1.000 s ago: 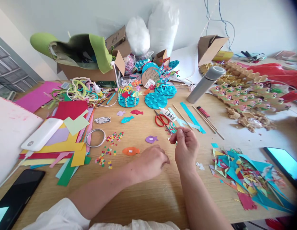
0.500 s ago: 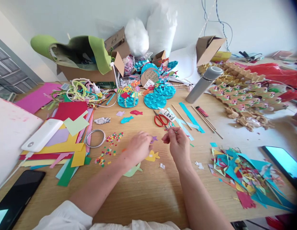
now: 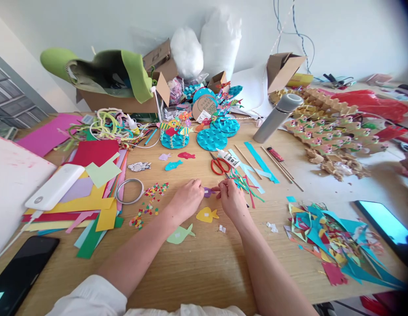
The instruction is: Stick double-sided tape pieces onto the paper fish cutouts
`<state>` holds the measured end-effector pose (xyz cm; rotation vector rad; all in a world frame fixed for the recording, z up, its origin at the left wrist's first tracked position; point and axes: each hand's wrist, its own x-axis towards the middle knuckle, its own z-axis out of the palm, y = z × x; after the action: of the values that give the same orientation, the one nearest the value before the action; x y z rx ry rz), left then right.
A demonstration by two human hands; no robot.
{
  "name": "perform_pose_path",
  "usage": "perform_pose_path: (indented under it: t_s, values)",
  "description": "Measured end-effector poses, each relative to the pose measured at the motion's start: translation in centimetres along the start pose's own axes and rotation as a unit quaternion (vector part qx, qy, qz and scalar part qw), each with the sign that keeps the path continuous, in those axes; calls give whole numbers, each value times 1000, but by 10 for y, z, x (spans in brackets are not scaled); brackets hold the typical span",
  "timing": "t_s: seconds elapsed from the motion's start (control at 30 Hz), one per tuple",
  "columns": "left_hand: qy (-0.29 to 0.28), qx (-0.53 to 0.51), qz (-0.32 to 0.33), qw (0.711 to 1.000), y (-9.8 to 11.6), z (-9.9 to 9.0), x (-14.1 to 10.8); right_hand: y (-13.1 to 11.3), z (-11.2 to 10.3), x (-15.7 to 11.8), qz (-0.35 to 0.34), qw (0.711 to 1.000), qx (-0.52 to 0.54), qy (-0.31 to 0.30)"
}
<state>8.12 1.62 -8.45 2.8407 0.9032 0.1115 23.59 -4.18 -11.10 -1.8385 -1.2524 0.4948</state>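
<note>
Left to right on my head feed: pale green paper fish [image 3: 179, 235] on bench [image 3: 204, 272]. My left hand [image 3: 187, 198], fingers curled, at one end of purple fish [image 3: 208, 192]; I cannot tell if it grips. Purple fish lies between both hands, white square on it, yellow fish [image 3: 207, 214] just nearer me. Right hand [image 3: 232, 199]: bent fingers at the tail, grip unclear. Coloured strips [image 3: 248, 183] just beyond.

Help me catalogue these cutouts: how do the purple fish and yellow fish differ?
The purple fish lies between the left hand and right hand, partly covered; the yellow fish shows its whole outline. The purple fish sits farther from the wearer, the yellow fish nearer. Both carry a pale patch.
</note>
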Motion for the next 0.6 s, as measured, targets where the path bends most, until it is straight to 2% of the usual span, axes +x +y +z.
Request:
perform_pose_path:
  t_s: [0.13, 0.37, 0.5, 0.6]
  values:
    - [-10, 12, 8, 1000, -2, 2, 1, 0, 0, 0, 9, 1000, 7, -3]
    - [5, 11, -6, 1000, -6, 4, 2, 1, 0, 1, 28, 999, 25, -7]
    - [64, 14, -23, 998, -9, 0, 1, 1, 0, 1, 40, 989, 143, 26]
    - [126, 21, -22, 992, -10, -2, -2, -3, -4, 2, 87, 956, 279, 1]
